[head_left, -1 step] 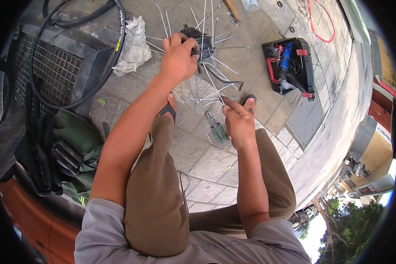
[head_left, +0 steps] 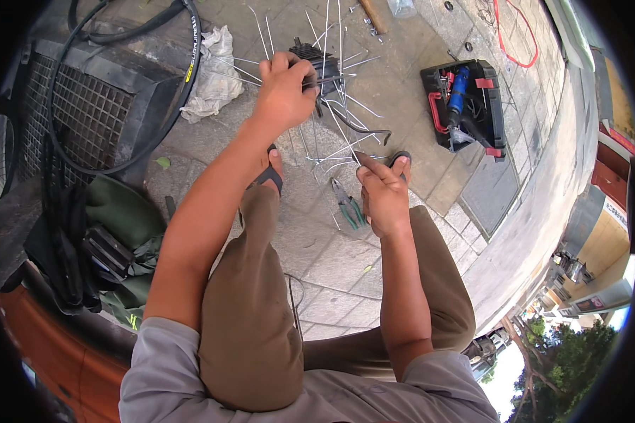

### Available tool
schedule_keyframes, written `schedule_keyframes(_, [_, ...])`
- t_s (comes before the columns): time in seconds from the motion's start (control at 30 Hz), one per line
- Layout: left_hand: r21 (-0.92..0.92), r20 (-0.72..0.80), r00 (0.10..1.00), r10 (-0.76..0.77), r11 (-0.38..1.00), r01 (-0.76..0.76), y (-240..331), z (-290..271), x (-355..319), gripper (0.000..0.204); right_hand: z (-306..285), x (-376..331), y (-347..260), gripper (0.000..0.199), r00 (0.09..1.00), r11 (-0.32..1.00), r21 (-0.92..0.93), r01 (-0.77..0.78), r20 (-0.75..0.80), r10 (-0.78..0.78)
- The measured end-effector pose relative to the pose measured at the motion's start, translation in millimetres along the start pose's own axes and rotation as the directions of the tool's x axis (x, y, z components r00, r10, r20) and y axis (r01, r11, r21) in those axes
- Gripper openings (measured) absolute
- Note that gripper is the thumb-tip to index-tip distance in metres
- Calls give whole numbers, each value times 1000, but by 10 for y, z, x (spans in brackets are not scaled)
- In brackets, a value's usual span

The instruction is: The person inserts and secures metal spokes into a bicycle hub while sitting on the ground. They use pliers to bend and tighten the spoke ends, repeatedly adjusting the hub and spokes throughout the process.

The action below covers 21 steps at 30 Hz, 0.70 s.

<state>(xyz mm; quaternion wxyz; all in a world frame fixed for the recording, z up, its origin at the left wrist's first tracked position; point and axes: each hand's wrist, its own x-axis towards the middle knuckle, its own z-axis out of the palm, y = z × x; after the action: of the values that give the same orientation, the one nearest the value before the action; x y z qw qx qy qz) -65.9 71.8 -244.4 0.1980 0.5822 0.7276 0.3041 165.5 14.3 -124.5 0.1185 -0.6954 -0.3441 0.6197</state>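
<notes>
A dark wheel hub [head_left: 328,69] with a toothed sprocket cluster [head_left: 309,53] lies on the paving, thin metal spokes fanning out all round it. Against its near left side, my left hand [head_left: 286,95] is closed, pinching a spoke [head_left: 342,78] that juts out to the right. My right hand [head_left: 384,190] pinches the near end of another spoke [head_left: 342,125] that runs up to the hub. A black cable [head_left: 363,129] curves out of the hub between my hands. Green-handled pliers [head_left: 348,204] rest on the ground just left of my right hand.
An open black tool case [head_left: 497,113] with a blue power tool [head_left: 459,88] stands to the right. At the left are a black rim [head_left: 58,134], a crumpled whitish cloth [head_left: 215,74] and dark green bags [head_left: 120,208]. A wooden handle [head_left: 372,15] lies at the far side.
The spoke at my left hand reaches less far to the right than before, and that hand has shifted very slightly. My right hand has stayed in place.
</notes>
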Motion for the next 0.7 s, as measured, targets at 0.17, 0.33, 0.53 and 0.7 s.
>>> schedule_keyframes(0.17, [-736,56,911,-408,600,314,-446,-15,-131,44,301,82,-229,40,984,973,-178,148,-71,-163])
schedule_keyframes(0.33, [-774,312,504,-805,92,627,-127,-31,-453,51,403,555,-30,40,949,953,-119,278,-120,-292])
schedule_keyframes(0.53, [-353,-263,965,-20,932,-77,187,-297,-432,32,497,537,-203,42,996,989,130,65,-76,-56])
schedule_keyframes(0.7, [44,-25,999,45,998,-44,-87,-301,-55,58,556,521,-288,44,998,976,211,-52,-20,58])
